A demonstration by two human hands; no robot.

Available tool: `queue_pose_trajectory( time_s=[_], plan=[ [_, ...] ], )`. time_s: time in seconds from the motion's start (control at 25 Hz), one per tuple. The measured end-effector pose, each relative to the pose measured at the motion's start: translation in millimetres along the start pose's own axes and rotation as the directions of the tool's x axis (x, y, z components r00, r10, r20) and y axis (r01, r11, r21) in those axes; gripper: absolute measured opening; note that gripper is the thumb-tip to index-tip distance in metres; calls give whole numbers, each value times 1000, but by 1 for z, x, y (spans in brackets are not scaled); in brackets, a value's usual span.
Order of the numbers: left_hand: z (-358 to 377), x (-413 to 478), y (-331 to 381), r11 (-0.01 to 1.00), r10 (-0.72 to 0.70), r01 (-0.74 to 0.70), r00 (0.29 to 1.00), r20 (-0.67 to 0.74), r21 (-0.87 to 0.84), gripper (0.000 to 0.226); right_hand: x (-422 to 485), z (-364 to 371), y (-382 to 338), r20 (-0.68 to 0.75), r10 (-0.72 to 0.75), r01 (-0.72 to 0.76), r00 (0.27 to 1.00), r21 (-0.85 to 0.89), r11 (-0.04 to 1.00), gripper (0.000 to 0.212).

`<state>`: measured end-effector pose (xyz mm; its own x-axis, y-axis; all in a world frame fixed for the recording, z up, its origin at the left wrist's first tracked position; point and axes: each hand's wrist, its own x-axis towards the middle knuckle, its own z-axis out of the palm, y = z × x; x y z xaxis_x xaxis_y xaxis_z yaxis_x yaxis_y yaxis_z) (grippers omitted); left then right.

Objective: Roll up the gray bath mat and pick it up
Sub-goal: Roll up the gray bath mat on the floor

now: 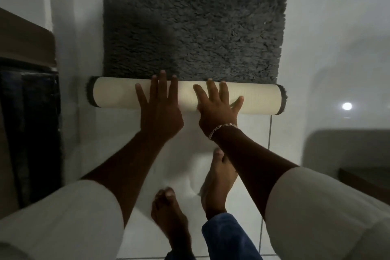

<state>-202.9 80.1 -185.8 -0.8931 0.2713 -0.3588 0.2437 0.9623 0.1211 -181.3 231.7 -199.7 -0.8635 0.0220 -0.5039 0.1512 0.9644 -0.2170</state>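
The gray shaggy bath mat [196, 21] lies flat on the white tiled floor, stretching away from me. Its near end is rolled into a tube [114, 94] that shows the cream backing, with dark fringe at both ends. My left hand [158, 107] rests flat on the middle of the roll, fingers spread and pointing away. My right hand [217, 107], with a bracelet at the wrist, lies flat on the roll just to the right, fingers apart. Both palms press on top; neither hand wraps around the roll.
My bare feet [215, 177] stand on the white tiles just behind the roll. A dark cabinet [27, 133] stands along the left side. A gray rounded fixture [346, 150] sits at the right. White floor shows on both sides of the mat.
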Motion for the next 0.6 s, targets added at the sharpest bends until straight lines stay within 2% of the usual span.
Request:
queue_pose_trajectory(
  time_s=[0.04,0.12,0.2,0.28,0.4,0.44,0.52,0.6],
  plan=[
    [-2,-8,7,1000,12,-11,1000,-12,17,72,17,-10,4,36,-7,6,999,13,1000,66],
    [-2,-17,14,999,13,-17,996,92,47,77,40,-27,7,99,1,-4,995,29,1000,64],
    [-6,6,9,999,15,-23,985,171,43,86,47,-40,5,49,-31,32,998,-12,999,62],
    [-7,41,3,1000,9,-12,983,185,18,90,42,-43,7,-66,-64,58,996,-80,995,64],
    [-10,99,-3,1000,9,-6,975,221,-14,87,38,-38,16,-97,-11,2,995,-92,996,70],
    [-12,109,-6,999,36,-34,983,181,-16,83,48,-40,18,-82,-2,-5,997,-81,997,70],
    [-16,110,-12,994,109,-109,994,1,13,72,85,-49,22,-16,1,-2,1000,-64,998,65],
    [-14,95,-13,992,117,-111,988,-105,57,66,124,-64,31,40,7,-5,999,-41,999,61]
  ],
)
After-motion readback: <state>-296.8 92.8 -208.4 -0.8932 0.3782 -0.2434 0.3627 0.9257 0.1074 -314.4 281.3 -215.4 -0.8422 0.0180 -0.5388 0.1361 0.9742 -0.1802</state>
